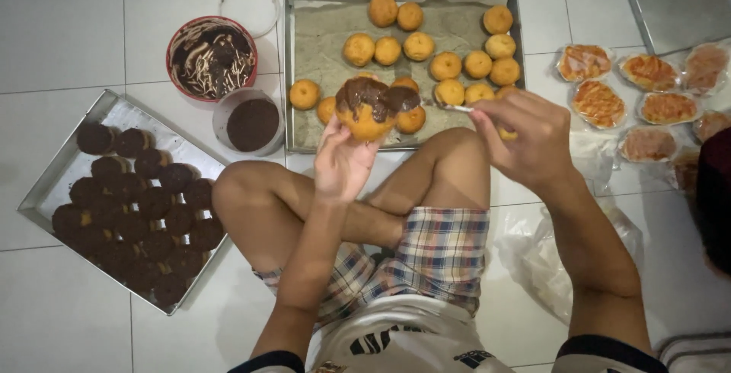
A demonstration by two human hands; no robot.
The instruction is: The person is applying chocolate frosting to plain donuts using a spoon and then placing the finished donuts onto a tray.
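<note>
Left hand (343, 161) cupping a chocolate-smeared doughnut (373, 108) just before the paper-lined tray (324, 46) of plain doughnuts, right hand (529, 135) pinching a small spreader (457, 107) beside it, coated doughnuts on a second tray (46, 190) well left.

We see a floor (68, 23) of large white glossy tiles with thin grey grout lines. Light is even and soft, with faint reflections on the tiles (no window or lamp in view). At the top right a darker grey panel (678, 0) with a metal edge meets the floor; we cannot tell what it belongs to. No walls visible.
</note>
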